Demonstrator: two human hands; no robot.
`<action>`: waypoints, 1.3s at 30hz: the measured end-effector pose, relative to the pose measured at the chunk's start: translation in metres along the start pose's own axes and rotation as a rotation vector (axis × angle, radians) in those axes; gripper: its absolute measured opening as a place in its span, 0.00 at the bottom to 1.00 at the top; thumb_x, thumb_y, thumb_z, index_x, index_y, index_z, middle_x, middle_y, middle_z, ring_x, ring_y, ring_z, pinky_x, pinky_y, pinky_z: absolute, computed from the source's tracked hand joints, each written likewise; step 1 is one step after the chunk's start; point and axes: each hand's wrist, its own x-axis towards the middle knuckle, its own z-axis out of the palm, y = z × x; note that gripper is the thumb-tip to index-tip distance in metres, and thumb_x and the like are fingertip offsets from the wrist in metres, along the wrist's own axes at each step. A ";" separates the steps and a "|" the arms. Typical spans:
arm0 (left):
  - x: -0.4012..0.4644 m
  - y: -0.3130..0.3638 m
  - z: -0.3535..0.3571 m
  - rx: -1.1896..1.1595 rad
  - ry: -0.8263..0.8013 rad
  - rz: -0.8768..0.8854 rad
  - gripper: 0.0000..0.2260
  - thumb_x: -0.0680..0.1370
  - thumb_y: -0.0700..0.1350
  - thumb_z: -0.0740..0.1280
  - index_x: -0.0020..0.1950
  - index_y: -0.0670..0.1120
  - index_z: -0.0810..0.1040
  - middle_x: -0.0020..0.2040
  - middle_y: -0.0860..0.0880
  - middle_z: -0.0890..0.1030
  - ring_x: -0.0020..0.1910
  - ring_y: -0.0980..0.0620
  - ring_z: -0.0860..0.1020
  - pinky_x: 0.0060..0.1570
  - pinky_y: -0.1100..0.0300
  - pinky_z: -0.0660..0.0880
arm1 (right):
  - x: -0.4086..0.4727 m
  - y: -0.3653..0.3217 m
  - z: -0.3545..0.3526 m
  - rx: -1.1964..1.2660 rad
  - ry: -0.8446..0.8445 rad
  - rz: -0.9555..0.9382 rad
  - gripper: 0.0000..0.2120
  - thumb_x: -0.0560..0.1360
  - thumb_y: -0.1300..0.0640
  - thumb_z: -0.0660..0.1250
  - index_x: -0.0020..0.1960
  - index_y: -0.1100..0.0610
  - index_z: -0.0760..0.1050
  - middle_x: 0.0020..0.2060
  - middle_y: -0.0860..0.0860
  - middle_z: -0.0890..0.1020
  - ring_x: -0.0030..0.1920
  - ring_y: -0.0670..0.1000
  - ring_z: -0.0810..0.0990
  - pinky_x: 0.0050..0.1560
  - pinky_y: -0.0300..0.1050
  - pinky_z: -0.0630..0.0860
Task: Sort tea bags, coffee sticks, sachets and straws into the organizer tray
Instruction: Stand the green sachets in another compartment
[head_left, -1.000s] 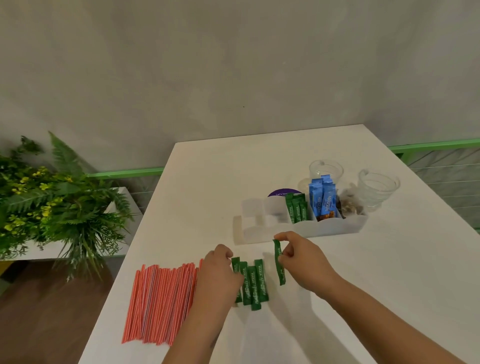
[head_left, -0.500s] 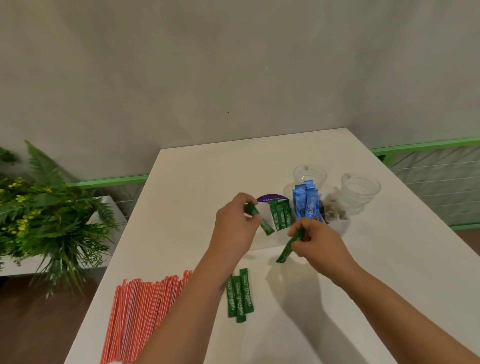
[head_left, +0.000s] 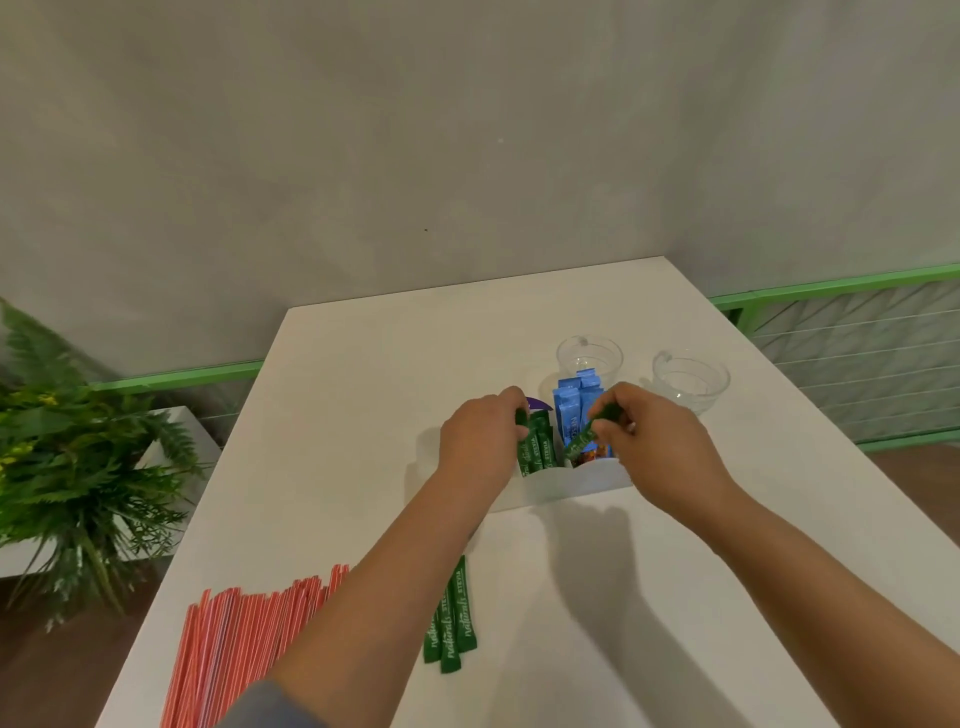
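Observation:
A translucent white organizer tray (head_left: 582, 480) stands mid-table. Green stevia sticks (head_left: 540, 451) stand upright in one compartment, blue coffee sticks (head_left: 574, 405) in the one to their right. My left hand (head_left: 480, 441) pinches a green stick at the top of the green compartment. My right hand (head_left: 657, 441) pinches another green stick (head_left: 587, 439), tilted, over the tray in front of the blue sticks. Three green sticks (head_left: 452, 621) lie on the table near me, partly under my left forearm. A bundle of red-and-white straws (head_left: 234, 649) lies at the front left.
Two clear glass cups (head_left: 589, 356) (head_left: 691, 379) stand behind the tray. A purple round item (head_left: 537, 404) peeks out behind my left hand. A potted fern (head_left: 67, 467) sits off the table's left edge. A green rail (head_left: 831, 288) runs behind.
Both hands carried their green sticks forward from the near table to the tray. The left stick now stands in the green compartment; the right stick has risen over the tray.

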 end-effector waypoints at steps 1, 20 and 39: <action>0.000 0.000 0.002 0.014 -0.014 -0.005 0.08 0.79 0.42 0.62 0.58 0.47 0.74 0.48 0.46 0.81 0.44 0.49 0.73 0.38 0.58 0.65 | 0.003 -0.001 0.000 -0.025 0.011 -0.014 0.04 0.76 0.57 0.63 0.47 0.49 0.74 0.35 0.44 0.78 0.37 0.49 0.76 0.42 0.44 0.69; 0.000 0.001 0.016 0.141 -0.040 -0.031 0.11 0.76 0.39 0.61 0.58 0.47 0.73 0.54 0.48 0.78 0.56 0.47 0.71 0.40 0.57 0.67 | 0.033 -0.009 0.058 -0.754 0.022 -0.232 0.09 0.57 0.59 0.79 0.32 0.51 0.80 0.55 0.56 0.80 0.62 0.63 0.73 0.60 0.59 0.50; -0.002 -0.007 0.021 -0.055 0.069 -0.076 0.19 0.73 0.46 0.71 0.61 0.49 0.70 0.56 0.49 0.73 0.55 0.49 0.73 0.44 0.54 0.75 | 0.045 0.000 0.079 -0.785 0.067 -0.205 0.17 0.65 0.64 0.74 0.52 0.58 0.77 0.67 0.60 0.69 0.74 0.65 0.55 0.67 0.65 0.37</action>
